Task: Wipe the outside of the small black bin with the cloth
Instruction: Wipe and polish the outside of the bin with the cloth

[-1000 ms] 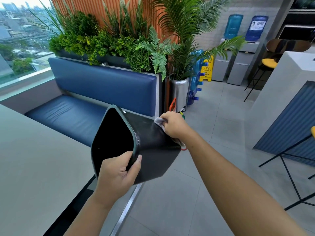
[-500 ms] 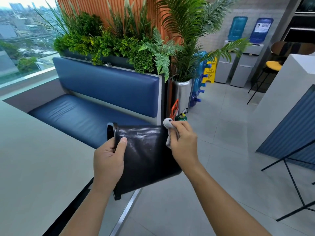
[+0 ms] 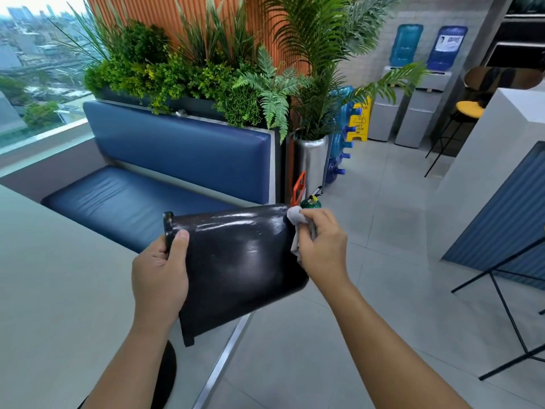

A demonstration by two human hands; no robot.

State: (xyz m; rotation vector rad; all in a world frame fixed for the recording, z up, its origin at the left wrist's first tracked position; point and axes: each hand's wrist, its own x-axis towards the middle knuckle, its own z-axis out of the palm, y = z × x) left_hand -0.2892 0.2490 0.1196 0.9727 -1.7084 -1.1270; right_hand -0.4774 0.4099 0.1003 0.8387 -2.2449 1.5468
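So the small black bin [image 3: 239, 270] is up in the air, tipped on its side between the two hands, hanging over the gap between the pale worktop [image 3: 53, 290] and the blue bench seat [image 3: 118, 202], not resting on anything as far as I can see. The left hand [image 3: 160, 276] has it by the rim end, thumb laid over the outside wall and fingers [image 3: 165, 246] tucked round the lip, so that hand is closed tight on the bin. The right hand [image 3: 321, 246] is bunched round a small pale cloth [image 3: 296, 224], fingers curled shut on it, with the wad pressed right at the upper far corner near the base. The wall facing up looks glossy and a bit streaky. If you ask me, the way to do this bit properly is long overlapping strokes from the base end back toward the rim, flattening the cloth out a bit instead of dabbing with a ball, then turning the bin in the left hand so each side gets a go, corners and bottom edge included. Both forearms are stretched out ahead, the right wrist cocked inward toward the bin, the left one fairly straight and just holding it steady.
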